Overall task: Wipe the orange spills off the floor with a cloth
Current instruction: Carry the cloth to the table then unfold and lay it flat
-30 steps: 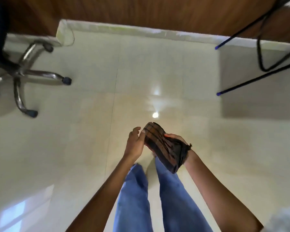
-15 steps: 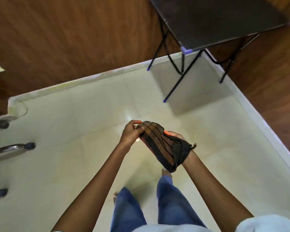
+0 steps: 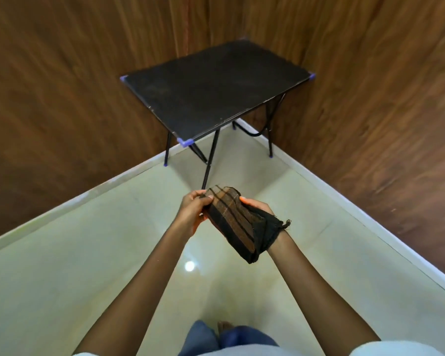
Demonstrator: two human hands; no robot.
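A dark folded cloth (image 3: pixel 238 223) with brown and black stripes is held at waist height over the pale tiled floor (image 3: pixel 62 265). My right hand (image 3: pixel 258 207) lies under it, palm up, fingers curled over its right edge. My left hand (image 3: pixel 193 210) pinches the cloth's upper left corner. A frayed end of the cloth hangs past my right wrist. No orange spill shows on the visible floor.
A small black folding table (image 3: pixel 211 91) with purple corner caps stands in the room's corner ahead. Brown wood-panel walls (image 3: pixel 62 98) meet behind it, with a white skirting (image 3: pixel 344 201) along the floor. My jeans and a foot (image 3: pixel 224 326) show at the bottom.
The view has swung up and to the right: the office chair has left the frame and the black table now stands fully in view. Both hands keep the same hold on the cloth.
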